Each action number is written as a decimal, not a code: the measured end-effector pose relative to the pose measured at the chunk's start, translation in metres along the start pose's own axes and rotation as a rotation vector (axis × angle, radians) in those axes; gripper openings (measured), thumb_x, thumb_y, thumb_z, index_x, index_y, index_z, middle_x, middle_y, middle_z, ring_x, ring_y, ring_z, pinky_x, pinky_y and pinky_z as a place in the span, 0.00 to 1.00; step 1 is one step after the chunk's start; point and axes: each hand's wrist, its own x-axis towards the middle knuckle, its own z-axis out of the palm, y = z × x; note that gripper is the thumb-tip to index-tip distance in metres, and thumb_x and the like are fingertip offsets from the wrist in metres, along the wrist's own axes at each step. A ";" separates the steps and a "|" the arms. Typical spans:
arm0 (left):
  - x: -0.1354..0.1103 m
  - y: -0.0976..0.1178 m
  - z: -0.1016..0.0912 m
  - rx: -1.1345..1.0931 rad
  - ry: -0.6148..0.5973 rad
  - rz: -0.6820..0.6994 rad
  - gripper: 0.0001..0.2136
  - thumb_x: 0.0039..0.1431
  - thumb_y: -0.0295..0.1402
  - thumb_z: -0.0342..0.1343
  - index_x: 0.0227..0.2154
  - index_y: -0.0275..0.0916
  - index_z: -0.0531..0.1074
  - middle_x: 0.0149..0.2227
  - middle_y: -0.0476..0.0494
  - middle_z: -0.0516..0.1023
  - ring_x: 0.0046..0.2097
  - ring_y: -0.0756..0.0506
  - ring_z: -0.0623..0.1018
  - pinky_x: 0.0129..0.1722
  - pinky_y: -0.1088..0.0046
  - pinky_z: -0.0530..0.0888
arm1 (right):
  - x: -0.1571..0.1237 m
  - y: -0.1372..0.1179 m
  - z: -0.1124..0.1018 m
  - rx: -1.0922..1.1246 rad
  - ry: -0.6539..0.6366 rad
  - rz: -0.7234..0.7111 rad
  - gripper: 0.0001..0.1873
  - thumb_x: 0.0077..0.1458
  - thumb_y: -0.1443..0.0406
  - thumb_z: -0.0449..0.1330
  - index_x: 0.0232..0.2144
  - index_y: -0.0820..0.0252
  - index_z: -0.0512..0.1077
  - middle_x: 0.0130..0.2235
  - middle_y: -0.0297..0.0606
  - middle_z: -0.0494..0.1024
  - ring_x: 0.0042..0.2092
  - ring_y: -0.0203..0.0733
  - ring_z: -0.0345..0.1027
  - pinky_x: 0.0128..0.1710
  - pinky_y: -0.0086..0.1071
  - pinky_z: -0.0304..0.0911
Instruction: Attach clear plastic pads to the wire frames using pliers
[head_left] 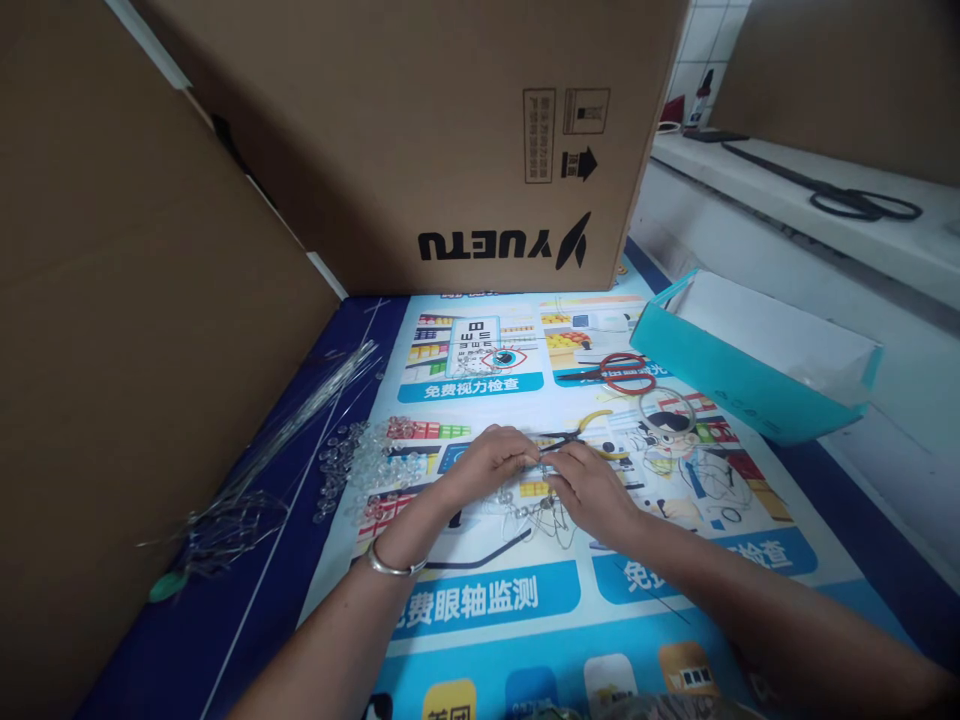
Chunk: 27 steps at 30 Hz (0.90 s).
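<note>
My left hand (pixel 495 462) and my right hand (pixel 589 488) meet fingertip to fingertip over the printed mat, both closed in a pinch. A beaded wire piece (pixel 551 515), thin wire with clear beads, hangs and lies just below the fingers; its upper end is hidden between them. Right behind the fingertips lie pliers with yellow handles (pixel 596 420). To the left of my left hand is a spread pile of clear beads (pixel 367 465).
Red-handled scissors (pixel 626 373) and a wire coil (pixel 667 410) lie near a teal open box (pixel 750 370). At left is a bundle of thin wires (pixel 300 415). Cardboard panels (pixel 480 130) wall the back and left. Large black scissors (pixel 847 195) rest on the ledge.
</note>
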 end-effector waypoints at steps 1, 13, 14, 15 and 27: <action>0.000 0.000 0.000 -0.002 -0.002 0.001 0.09 0.61 0.35 0.47 0.35 0.41 0.71 0.35 0.49 0.76 0.39 0.50 0.72 0.43 0.72 0.63 | 0.000 0.000 0.001 0.014 0.011 -0.002 0.16 0.58 0.65 0.48 0.47 0.60 0.66 0.42 0.44 0.67 0.44 0.43 0.61 0.44 0.37 0.62; 0.001 0.003 -0.001 -0.050 0.050 -0.048 0.10 0.61 0.36 0.47 0.34 0.40 0.72 0.33 0.48 0.75 0.37 0.50 0.72 0.40 0.73 0.65 | 0.001 0.001 0.001 -0.023 0.044 -0.002 0.15 0.58 0.65 0.48 0.46 0.60 0.67 0.42 0.44 0.68 0.44 0.44 0.61 0.43 0.37 0.62; 0.000 0.003 0.000 -0.050 0.061 -0.059 0.10 0.61 0.36 0.46 0.33 0.39 0.71 0.32 0.48 0.75 0.36 0.50 0.72 0.39 0.74 0.65 | 0.001 0.000 0.000 -0.041 0.038 -0.002 0.15 0.58 0.65 0.48 0.46 0.60 0.67 0.41 0.44 0.68 0.44 0.44 0.61 0.43 0.38 0.62; 0.000 0.004 0.000 -0.047 0.070 -0.067 0.10 0.61 0.36 0.46 0.33 0.39 0.71 0.32 0.47 0.75 0.36 0.50 0.72 0.39 0.74 0.65 | 0.001 -0.002 -0.001 -0.058 0.030 -0.003 0.15 0.58 0.65 0.49 0.45 0.59 0.68 0.41 0.44 0.68 0.44 0.44 0.61 0.43 0.38 0.62; -0.007 0.003 0.000 0.089 0.142 -0.029 0.09 0.62 0.34 0.45 0.34 0.39 0.70 0.33 0.46 0.74 0.38 0.48 0.72 0.40 0.71 0.66 | 0.014 0.044 -0.051 -0.421 -0.131 -0.076 0.34 0.47 0.49 0.58 0.54 0.57 0.60 0.56 0.48 0.58 0.57 0.59 0.45 0.51 0.51 0.48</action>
